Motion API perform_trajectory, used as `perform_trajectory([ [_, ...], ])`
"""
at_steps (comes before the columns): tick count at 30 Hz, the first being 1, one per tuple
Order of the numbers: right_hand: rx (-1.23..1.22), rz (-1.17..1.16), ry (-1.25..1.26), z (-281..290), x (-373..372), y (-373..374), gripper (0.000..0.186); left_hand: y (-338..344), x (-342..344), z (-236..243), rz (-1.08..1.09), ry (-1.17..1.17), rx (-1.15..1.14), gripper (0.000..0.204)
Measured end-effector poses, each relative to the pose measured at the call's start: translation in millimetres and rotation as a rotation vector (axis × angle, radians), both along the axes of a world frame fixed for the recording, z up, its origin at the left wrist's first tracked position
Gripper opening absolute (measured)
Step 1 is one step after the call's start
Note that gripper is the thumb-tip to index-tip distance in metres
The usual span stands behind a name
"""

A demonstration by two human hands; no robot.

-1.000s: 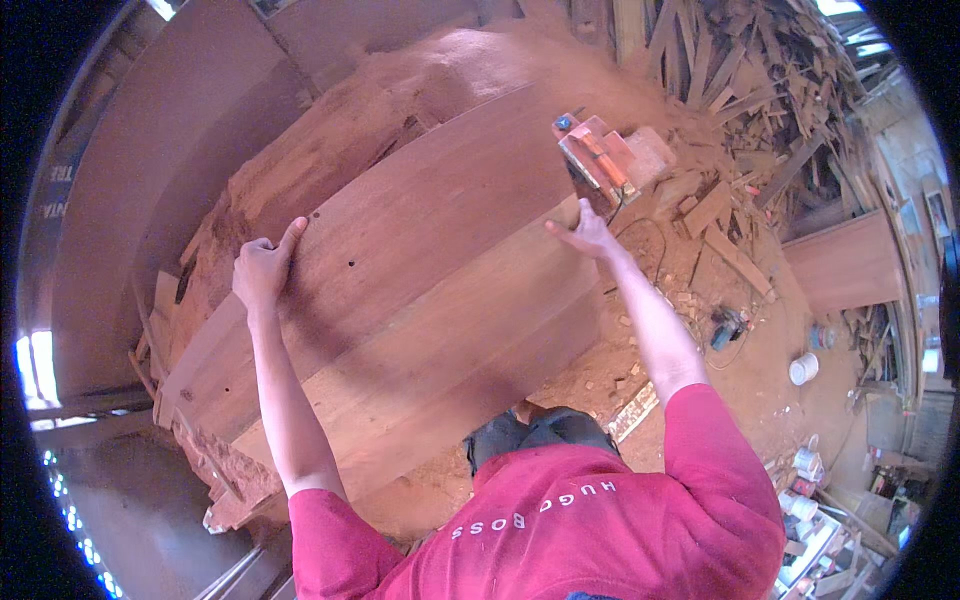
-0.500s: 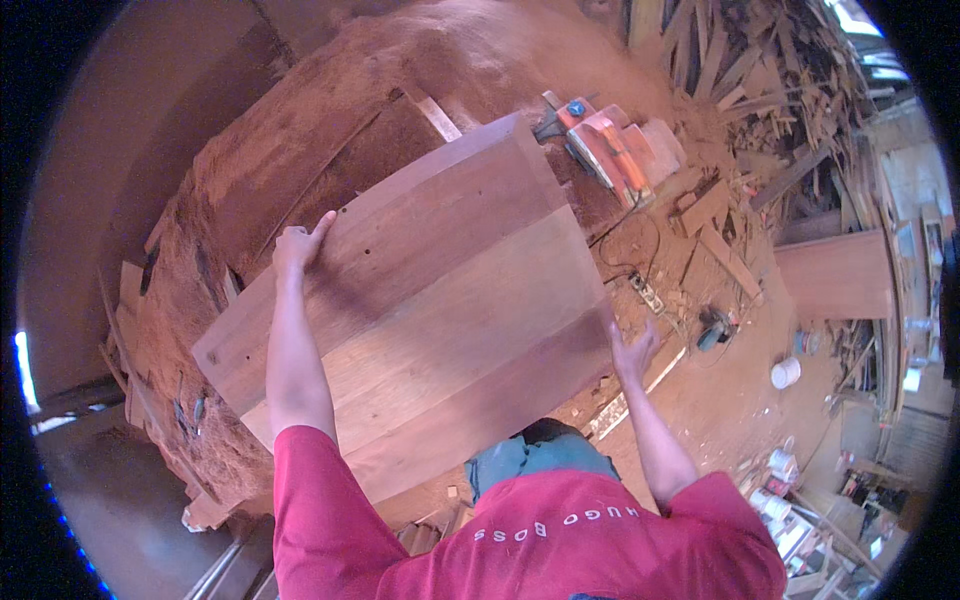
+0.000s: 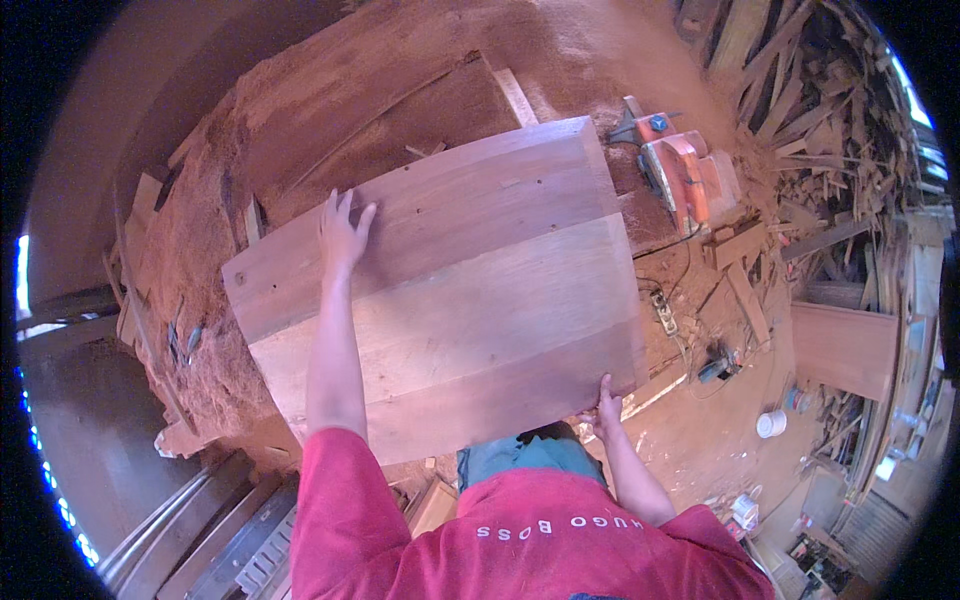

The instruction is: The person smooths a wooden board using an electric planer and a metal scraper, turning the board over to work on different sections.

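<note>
A wide wooden panel (image 3: pixel 470 310), made of boards joined side by side in lighter and darker reddish brown, lies slanted in front of me. A few small dark holes dot its far board. My left hand (image 3: pixel 345 232) rests on top near the far edge, fingers stretched and spread. At the near right corner my right hand (image 3: pixel 603 408) grips the panel, thumb above and the other fingers partly hidden below the edge. Just beyond the far right corner sits an orange power tool (image 3: pixel 680 170) with a blue knob.
Sawdust (image 3: pixel 400 90) covers the surface beyond the panel. A power strip (image 3: pixel 663 312) with cables and a dark hand tool (image 3: pixel 718 362) lie to the right. Heaped wood offcuts (image 3: pixel 830 130) fill the far right. A white bucket (image 3: pixel 771 424) stands on the floor; long boards (image 3: pixel 215 520) lie lower left.
The panel has turned slightly clockwise. My right hand, apart from the right edge before, has come down and closed on the near right corner. My left hand's fingers have spread on the panel.
</note>
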State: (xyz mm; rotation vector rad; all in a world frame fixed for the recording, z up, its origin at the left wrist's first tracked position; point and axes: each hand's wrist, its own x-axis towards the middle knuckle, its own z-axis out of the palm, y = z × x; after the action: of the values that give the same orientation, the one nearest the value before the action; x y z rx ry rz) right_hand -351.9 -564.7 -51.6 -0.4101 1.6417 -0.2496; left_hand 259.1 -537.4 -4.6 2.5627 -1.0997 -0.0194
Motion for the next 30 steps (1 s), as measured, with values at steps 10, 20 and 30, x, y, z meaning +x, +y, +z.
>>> perform_trajectory([
  [10, 0.118, 0.092, -0.053, 17.4, -1.7, -7.9, 0.102, 393.0, -272.8, -59.8, 1.437, 0.793, -0.909, 0.073],
  [20, 0.185, 0.178, -0.055, -7.8, -22.1, -9.5, 0.104, 367.2, -295.4, -52.4, 1.502, 1.204, -1.378, 0.092],
  [30, 0.108, 0.173, 0.012, 33.5, -10.0, -23.5, 0.099, 347.2, -285.8, -20.4, 1.567, 1.136, -1.250, 0.087],
])
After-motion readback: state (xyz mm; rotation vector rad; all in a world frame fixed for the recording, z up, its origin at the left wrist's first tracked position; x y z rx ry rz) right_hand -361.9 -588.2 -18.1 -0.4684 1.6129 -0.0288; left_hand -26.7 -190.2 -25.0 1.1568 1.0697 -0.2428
